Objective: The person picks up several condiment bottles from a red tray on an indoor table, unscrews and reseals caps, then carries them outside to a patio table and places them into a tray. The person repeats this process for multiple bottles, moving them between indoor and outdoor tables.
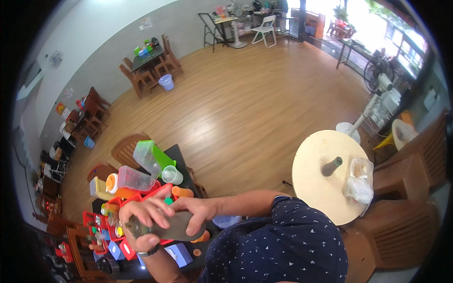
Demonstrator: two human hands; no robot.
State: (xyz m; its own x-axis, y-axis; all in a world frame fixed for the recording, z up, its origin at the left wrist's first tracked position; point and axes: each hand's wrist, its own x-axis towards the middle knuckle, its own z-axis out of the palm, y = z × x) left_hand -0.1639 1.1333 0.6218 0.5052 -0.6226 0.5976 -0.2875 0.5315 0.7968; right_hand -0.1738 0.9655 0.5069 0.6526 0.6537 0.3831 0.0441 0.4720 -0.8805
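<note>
My left hand (141, 215), with a dark band on its wrist, curls around the clear, greenish end of a grey-brown bottle (173, 229). From the other side my right hand (198, 214) grips the bottle's wider end, its thumb across the near face. The bottle lies sideways between both hands, above a dark table (178, 157). Beneath and behind my fingers are red plastic baskets (154, 194), partly hidden. A green cap (168, 201) shows between the hands. Close to my right hand stands an orange bottle (183, 192).
Beside the baskets are a green holder (163, 159), a clear plastic cup (172, 175), an orange-lidded jug (112, 183) and a blue tissue box (181, 255). A similar bottle (331, 167) and plastic bags (359, 184) occupy a round table (311, 152) at right. Brown chairs (396, 233) flank it.
</note>
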